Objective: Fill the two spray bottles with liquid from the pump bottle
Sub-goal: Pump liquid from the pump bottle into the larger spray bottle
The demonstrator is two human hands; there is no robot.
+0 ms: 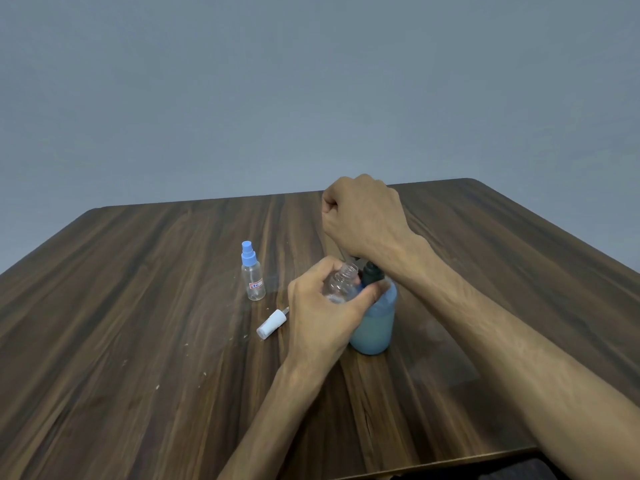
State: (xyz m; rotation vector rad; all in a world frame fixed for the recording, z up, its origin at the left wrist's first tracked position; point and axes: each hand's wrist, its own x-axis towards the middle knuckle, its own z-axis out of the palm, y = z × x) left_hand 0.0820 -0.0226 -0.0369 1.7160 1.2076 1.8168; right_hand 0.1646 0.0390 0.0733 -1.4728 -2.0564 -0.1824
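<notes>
My left hand point(318, 306) grips an uncapped clear spray bottle point(341, 282) and holds its open neck against the pump bottle point(374, 327). The pump bottle is pale blue with a dark pump collar and stands in the middle of the table. My right hand point(363, 216) sits above that collar with its fingers curled, and the pump head is hidden under it. A white spray cap point(272, 323) lies on the table left of my left hand. The second spray bottle point(252, 271), clear with a blue cap and a small label, stands upright further left.
The dark wooden table point(138, 306) ends at a far edge against a grey wall. Its near edge runs along the bottom right. A few small pale specks lie on the wood in front of the white cap.
</notes>
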